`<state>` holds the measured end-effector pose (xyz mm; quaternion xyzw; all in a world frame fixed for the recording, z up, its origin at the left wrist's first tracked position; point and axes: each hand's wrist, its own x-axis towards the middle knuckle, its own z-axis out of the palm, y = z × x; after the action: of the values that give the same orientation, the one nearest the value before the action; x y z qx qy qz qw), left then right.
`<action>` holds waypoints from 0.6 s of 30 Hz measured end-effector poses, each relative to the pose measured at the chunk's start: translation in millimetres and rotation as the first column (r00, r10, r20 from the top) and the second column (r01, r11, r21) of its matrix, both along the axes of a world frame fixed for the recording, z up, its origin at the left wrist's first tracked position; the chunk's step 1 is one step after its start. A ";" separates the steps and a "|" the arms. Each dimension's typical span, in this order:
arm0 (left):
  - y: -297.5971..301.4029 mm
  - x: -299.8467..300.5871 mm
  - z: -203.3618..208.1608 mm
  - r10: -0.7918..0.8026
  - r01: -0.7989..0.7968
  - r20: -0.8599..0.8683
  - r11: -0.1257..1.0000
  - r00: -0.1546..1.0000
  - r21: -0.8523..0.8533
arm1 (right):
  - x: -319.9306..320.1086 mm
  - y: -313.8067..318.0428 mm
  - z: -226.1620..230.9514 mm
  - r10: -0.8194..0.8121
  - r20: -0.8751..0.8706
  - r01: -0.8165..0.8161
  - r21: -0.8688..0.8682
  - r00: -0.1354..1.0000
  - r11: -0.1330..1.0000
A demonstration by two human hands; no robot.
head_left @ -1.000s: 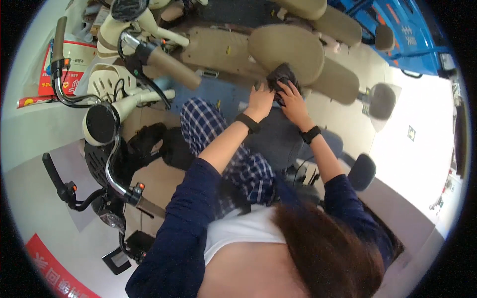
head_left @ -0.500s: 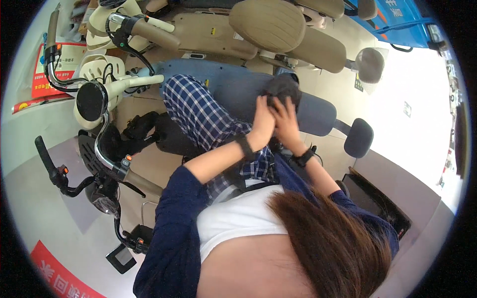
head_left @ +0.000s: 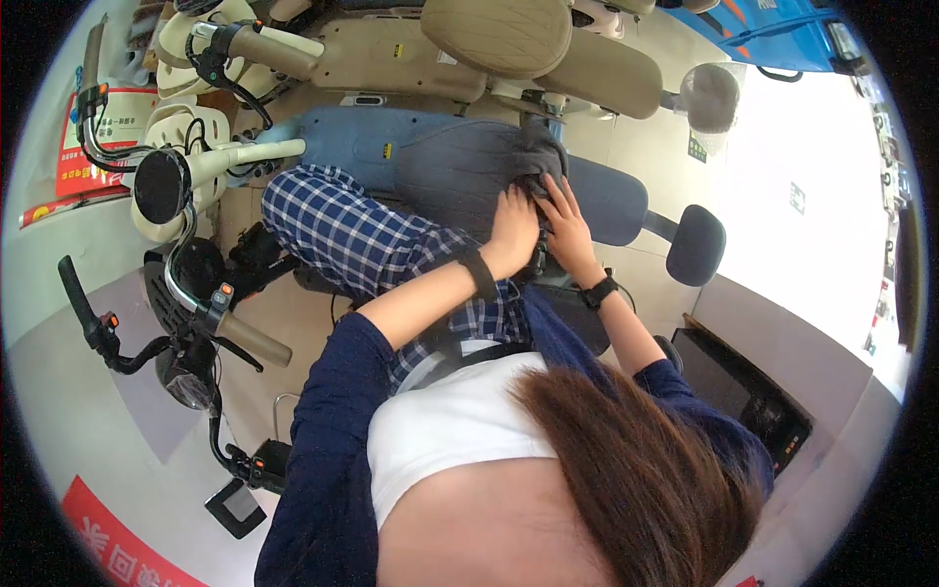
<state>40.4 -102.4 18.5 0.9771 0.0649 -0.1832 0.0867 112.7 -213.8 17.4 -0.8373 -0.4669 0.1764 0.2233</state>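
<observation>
A dark grey cloth [head_left: 540, 157] lies bunched over the rear end of the grey seat [head_left: 450, 171] of a blue scooter. My left hand [head_left: 513, 233] has its fingers curled over the cloth's near edge. Close beside it, my right hand [head_left: 569, 233] grips the same edge, with its fingers reaching farther over the cloth. Folds of the cloth hide some of the fingertips. Both wrists wear dark bands.
Behind the blue scooter stands a beige one with a padded seat [head_left: 499, 34]. Handlebars [head_left: 249, 338] and a round mirror [head_left: 162, 186] crowd the left side. A backrest pad [head_left: 696, 245] sits to the right. A black flat box [head_left: 743, 391] leans at the lower right wall.
The cloth, bunched and dark under my hands before, now spreads more over the seat's rear. My hands have drawn slightly nearer to me, and my plaid-clad leg has shifted left.
</observation>
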 end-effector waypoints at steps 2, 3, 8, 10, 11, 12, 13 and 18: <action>-4.9 1.4 10.1 -0.002 0.000 0.039 0.999 0.999 0.049 | 0.9 -5.7 -9.5 -0.011 0.002 0.011 0.024 1.000 1.000; -3.8 1.5 14.7 0.026 -0.031 0.198 0.999 0.980 0.023 | -2.0 -2.5 -5.6 -0.131 -0.178 0.153 0.118 0.975 0.981; 32.0 -1.3 5.0 0.084 -0.094 0.274 0.995 0.958 0.023 | -4.1 35.2 -6.4 -0.108 -0.074 0.121 0.199 0.991 0.973; 55.7 -6.7 7.7 0.132 -0.142 0.343 0.990 0.930 0.005 | -3.2 58.5 -1.5 -0.052 0.019 0.049 0.136 0.998 0.989; 65.0 -9.5 13.3 0.202 -0.192 0.343 0.979 0.918 -0.062 | 0.6 68.1 0.4 0.017 -0.028 -0.010 0.212 0.999 0.977; 76.8 -14.1 19.6 0.269 -0.242 0.341 0.963 0.901 -0.120 | 4.1 81.2 1.5 0.094 -0.071 -0.069 0.296 0.993 0.953; 87.2 -24.9 31.8 0.363 -0.316 0.441 0.932 0.821 -0.179 | 2.8 96.9 16.9 0.130 -0.059 -0.103 0.328 0.990 0.939; 134.4 -57.8 114.6 0.577 -0.489 0.646 0.804 0.500 -0.339 | 12.1 163.6 89.9 0.376 -0.056 -0.310 0.463 0.925 0.830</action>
<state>-17.4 32.1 133.1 0.8916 0.3132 0.2496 0.2111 124.8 -50.2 107.4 -0.6508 -0.6201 0.1620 0.4070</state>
